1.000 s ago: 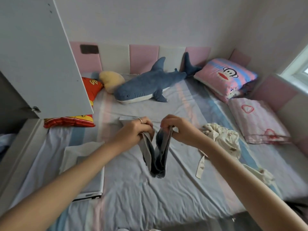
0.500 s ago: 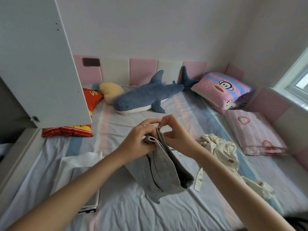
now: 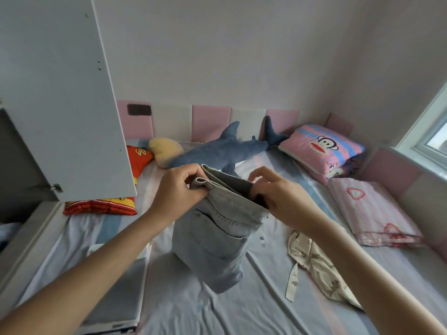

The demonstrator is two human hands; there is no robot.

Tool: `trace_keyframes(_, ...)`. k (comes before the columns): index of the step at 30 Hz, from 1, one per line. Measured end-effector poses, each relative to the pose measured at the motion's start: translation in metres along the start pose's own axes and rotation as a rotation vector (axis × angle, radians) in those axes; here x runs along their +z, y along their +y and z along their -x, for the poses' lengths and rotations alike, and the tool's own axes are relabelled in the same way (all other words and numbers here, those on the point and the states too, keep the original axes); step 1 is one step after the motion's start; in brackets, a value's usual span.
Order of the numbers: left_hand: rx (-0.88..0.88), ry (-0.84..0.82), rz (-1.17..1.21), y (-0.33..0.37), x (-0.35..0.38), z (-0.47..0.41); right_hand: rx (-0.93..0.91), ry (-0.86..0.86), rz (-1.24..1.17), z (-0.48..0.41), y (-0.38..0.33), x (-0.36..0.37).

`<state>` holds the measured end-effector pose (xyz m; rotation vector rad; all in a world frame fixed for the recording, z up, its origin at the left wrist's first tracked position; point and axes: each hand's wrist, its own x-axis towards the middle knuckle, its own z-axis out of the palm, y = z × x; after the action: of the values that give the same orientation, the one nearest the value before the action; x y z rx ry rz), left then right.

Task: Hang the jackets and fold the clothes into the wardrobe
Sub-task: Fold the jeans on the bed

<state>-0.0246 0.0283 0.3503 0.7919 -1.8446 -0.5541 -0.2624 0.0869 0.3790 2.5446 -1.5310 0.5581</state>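
Your left hand (image 3: 179,188) + right hand (image 3: 280,198) both pinch the jeans (image 3: 215,240) waistband, mid-fold. Cream garment (image 3: 313,261) unfolded; white piece (image 3: 121,293) prob. folded already.

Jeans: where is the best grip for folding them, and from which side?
Grip the waistband, one hand at each end, coming from above. The jeans hang from it with the pockets facing the camera, so the stiff band likely keeps the cloth flat. The left hand and the right hand pinch it there.
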Motion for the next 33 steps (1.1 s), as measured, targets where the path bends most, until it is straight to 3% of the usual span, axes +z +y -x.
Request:
trace_keyframes(3,0.115,0.005,-0.024,0.008,-0.001,0.008,0.157,-0.161,0.243,-0.008,-0.008,-0.005)
trace_keyframes(6,0.161,0.004,-0.072,0.006,0.003,0.029,0.284,-0.37,0.185,-0.009,-0.015,0.006)
trace_keyframes(8,0.144,0.008,-0.08,0.002,0.008,0.043,0.257,-0.406,0.172,-0.006,-0.019,0.019)
trace_keyframes(11,0.094,-0.014,-0.096,-0.006,0.008,0.059,0.178,-0.363,0.142,0.002,-0.019,0.036)
trace_keyframes(16,0.045,-0.012,-0.052,-0.014,-0.011,0.072,0.014,-0.129,-0.048,0.013,-0.017,0.045)
trace_keyframes(19,0.047,-0.008,-0.103,-0.016,-0.009,0.078,0.059,-0.385,-0.198,0.012,-0.013,0.038)
trace_keyframes(22,0.021,0.02,-0.127,-0.022,-0.003,0.086,0.015,-0.544,-0.046,0.01,-0.008,0.035)
trace_keyframes(27,0.032,-0.013,-0.121,-0.019,0.005,0.081,-0.003,-0.464,0.259,-0.001,-0.013,0.048)
trace_keyframes(31,-0.091,0.126,-0.075,-0.013,-0.009,0.056,-0.055,-0.073,0.256,-0.009,-0.008,0.037)
trace_keyframes(33,-0.121,0.17,-0.077,-0.005,-0.017,0.031,0.012,0.014,0.228,-0.02,-0.002,0.032)
